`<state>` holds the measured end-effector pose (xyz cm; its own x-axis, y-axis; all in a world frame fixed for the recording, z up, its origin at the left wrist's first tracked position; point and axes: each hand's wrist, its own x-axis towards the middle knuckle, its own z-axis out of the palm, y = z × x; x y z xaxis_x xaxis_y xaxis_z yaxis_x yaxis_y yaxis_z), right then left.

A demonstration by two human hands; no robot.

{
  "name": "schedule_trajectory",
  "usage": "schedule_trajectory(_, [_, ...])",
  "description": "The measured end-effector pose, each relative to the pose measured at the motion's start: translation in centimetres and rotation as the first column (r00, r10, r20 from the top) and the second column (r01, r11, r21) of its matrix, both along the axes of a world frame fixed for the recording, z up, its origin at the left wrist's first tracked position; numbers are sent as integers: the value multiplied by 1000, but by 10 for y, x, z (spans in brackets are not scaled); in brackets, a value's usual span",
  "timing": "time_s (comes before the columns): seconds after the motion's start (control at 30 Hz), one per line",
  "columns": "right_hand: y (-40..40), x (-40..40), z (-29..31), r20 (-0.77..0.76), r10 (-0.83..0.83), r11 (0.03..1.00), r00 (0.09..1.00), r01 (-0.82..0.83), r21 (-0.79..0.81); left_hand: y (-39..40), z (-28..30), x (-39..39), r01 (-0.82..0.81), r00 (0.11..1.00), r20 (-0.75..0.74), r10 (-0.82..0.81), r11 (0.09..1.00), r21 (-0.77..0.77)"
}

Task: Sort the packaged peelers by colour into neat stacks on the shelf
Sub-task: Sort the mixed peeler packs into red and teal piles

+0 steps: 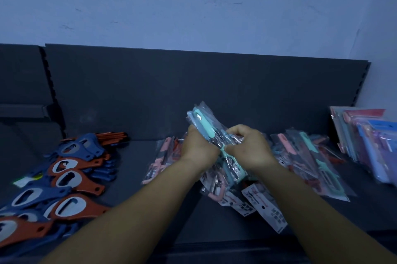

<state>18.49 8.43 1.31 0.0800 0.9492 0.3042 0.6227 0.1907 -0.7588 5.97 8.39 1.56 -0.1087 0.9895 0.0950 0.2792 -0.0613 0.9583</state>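
Matte dark shelf | both hands' grip: crinkly clear-wrapped teal peelers

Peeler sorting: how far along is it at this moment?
Early to midway, at a guess. Done: a few pink packs lie together left of the hands. In hand: the left hand and right hand both grip a bundle of teal and blue packs held above the shelf. Left: the mixed pile on the right, pink and teal jumbled, and no neat stacks show yet.
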Motion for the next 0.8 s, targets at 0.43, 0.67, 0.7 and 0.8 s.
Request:
schedule_trajectory(0.43, [-5,3,21,-182,-29,967,983,73,244,-7,30,8,-38,995,96,10,955,293])
schedule_trajectory(0.67, [-29,17,43,-206,-58,928,977,129,350,-24,50,22,20,990,119,-72,918,396])
schedule_trajectory(0.7, [-36,20,44,-217,-72,923,974,147,355,-29,51,26,44,987,126,-102,915,402])
schedule_trajectory(0.8, [-60,33,48,-249,-133,906,959,220,363,-45,54,39,128,969,140,-203,899,420])
